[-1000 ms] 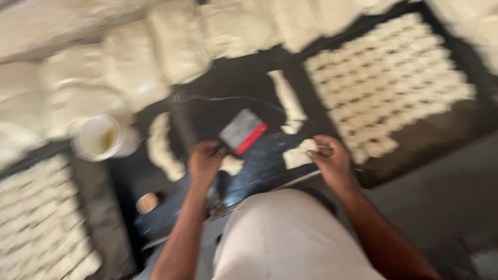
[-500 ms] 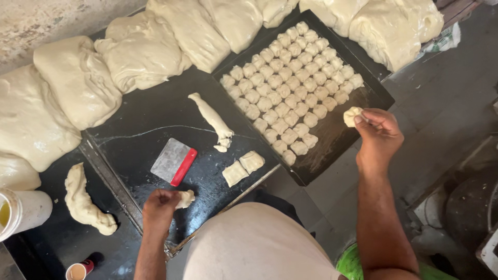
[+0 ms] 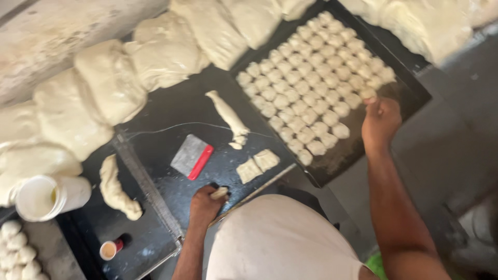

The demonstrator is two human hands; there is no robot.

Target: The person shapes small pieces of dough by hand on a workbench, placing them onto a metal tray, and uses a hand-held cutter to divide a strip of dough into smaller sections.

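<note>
Pale dough piece (image 3: 219,193) pinched in left hand (image 3: 204,203) fingers; right hand (image 3: 380,120) fingers curled shut over dark tray (image 3: 358,150), should set pieces in tight rows

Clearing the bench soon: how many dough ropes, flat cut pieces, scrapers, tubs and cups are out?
Dough ropes: 2
Flat cut pieces: 2
Dough lump in left hand: 1
Scraper: 1
White tub: 1
Small cup: 1
Total: 8

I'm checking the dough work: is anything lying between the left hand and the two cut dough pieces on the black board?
Nothing visible does. The left hand grips a small dough bit at the board's near edge; bare black board separates it from the two cut pieces.
</note>
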